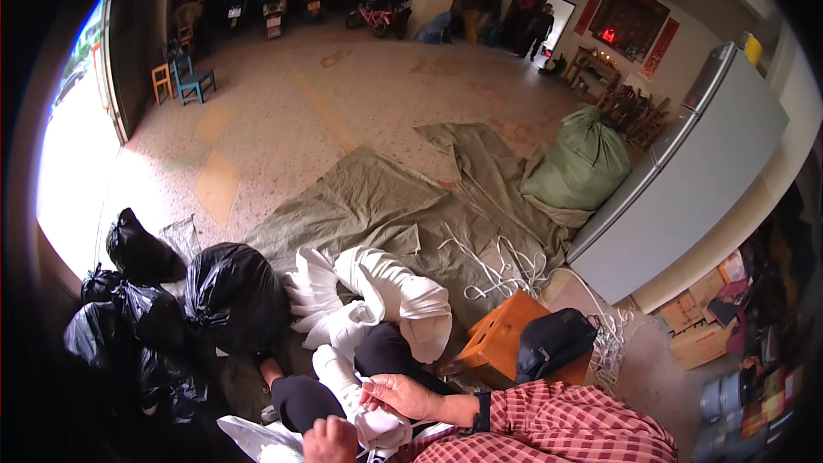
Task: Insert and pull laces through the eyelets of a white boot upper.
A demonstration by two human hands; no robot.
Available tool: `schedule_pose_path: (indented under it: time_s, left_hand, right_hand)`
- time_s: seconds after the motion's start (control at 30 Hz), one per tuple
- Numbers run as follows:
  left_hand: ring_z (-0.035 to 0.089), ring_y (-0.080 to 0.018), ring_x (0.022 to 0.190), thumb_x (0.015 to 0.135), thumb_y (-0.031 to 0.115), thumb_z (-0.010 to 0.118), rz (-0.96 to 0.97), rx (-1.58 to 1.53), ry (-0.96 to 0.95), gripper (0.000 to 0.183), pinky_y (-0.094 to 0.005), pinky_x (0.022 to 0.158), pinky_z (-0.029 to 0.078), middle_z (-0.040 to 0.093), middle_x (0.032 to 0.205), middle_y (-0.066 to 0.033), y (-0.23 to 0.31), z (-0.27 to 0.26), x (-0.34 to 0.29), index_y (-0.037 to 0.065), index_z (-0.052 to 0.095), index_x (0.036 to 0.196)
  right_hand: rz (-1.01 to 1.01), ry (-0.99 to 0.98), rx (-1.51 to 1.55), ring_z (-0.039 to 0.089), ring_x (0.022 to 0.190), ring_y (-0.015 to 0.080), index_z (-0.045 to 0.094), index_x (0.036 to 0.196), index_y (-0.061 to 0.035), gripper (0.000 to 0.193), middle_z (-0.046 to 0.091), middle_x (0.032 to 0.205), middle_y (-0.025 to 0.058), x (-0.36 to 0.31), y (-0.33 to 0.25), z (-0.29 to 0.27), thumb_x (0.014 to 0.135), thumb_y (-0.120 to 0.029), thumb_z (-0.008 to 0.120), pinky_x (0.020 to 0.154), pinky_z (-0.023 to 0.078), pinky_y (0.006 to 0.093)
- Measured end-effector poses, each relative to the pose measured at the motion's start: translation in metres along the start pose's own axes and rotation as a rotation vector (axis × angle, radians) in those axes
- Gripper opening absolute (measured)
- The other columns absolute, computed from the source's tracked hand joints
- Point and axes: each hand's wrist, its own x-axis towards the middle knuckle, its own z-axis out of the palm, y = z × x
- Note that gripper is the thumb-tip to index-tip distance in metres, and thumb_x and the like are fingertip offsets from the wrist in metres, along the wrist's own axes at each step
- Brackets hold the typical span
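Over my lap, my right hand (pixel 401 396) pinches the edge of a white cloth-like piece (pixel 377 429) between thumb and fingers. Its exact kind does not show. My left hand (pixel 331 440) is closed at the lower edge, beside the same piece; whatever its fingers hold is hidden. Another white piece (pixel 333 369) lies across my legs, just ahead of my hands. Beyond my knees is a heap of nested, curved white pieces (pixel 399 291) on a green tarp (pixel 360 197). White plastic (pixel 261 437) lies left of my left hand.
Black plastic bags (pixel 236 291) crowd my left. On my right stands an orange wooden stool (pixel 497 334) with a black bag (pixel 555 345) on it, near tangled white cord (pixel 506 270). Farther off are a full green sack (pixel 579 163), a grey refrigerator (pixel 694 163) and a person (pixel 538 32) by a doorway.
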Motion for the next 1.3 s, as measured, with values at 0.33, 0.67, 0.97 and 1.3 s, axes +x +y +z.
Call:
schedule_pose_path:
  time_s: [0.33, 0.67, 0.97, 1.3]
  left_hand:
    - [0.069, -0.0405, 0.094, 0.100, 0.018, 0.065, -0.554, -0.118, -0.085, 0.020, -0.0522, 0.077, 0.054, 0.069, 0.102, -0.0213, 0.015, 0.028, 0.001, 0.003, 0.067, 0.112]
    - [0.073, -0.0166, 0.106, 0.106, 0.015, 0.072, -0.663, -1.825, 0.596, 0.025, -0.0281, 0.093, 0.056, 0.077, 0.117, -0.0111, 0.023, 0.037, 0.008, 0.000, 0.072, 0.124]
    - [0.076, -0.0168, 0.095, 0.111, 0.017, 0.062, -0.865, -1.974, 0.728, 0.018, -0.0215, 0.064, 0.047, 0.074, 0.092, -0.0040, -0.011, 0.034, -0.058, 0.005, 0.067, 0.125]
    - [0.076, -0.0336, 0.113, 0.110, 0.002, 0.051, -1.189, -1.849, 1.445, 0.025, -0.0289, 0.070, 0.060, 0.073, 0.121, -0.0243, -0.190, 0.053, -0.176, -0.004, 0.055, 0.134]
  right_hand:
    - [0.431, 0.025, 0.094, 0.066, 0.082, 0.0080, 0.069, 0.107, -0.0081, 0.044, 0.078, 0.103, 0.0040, -0.015, -0.012, -0.020, 0.117, -0.043, 0.046, 0.070, 0.053, 0.0240]
    - [0.190, 0.296, 0.318, 0.073, 0.093, 0.0185, 0.068, 0.109, -0.0088, 0.035, 0.077, 0.100, 0.0091, -0.009, -0.014, -0.025, 0.117, -0.036, 0.048, 0.085, 0.058, 0.0343]
    - [0.279, 0.508, 0.829, 0.033, 0.054, 0.0089, 0.061, 0.112, -0.0094, 0.024, 0.036, 0.065, -0.0051, -0.015, -0.038, -0.062, 0.116, -0.030, 0.049, 0.053, 0.031, 0.0272]
    - [-0.270, 0.766, 0.400, 0.030, 0.050, 0.0080, 0.057, 0.109, -0.0096, 0.030, 0.040, 0.068, -0.0049, 0.003, -0.146, -0.211, 0.117, -0.037, 0.047, 0.043, 0.023, 0.0262]
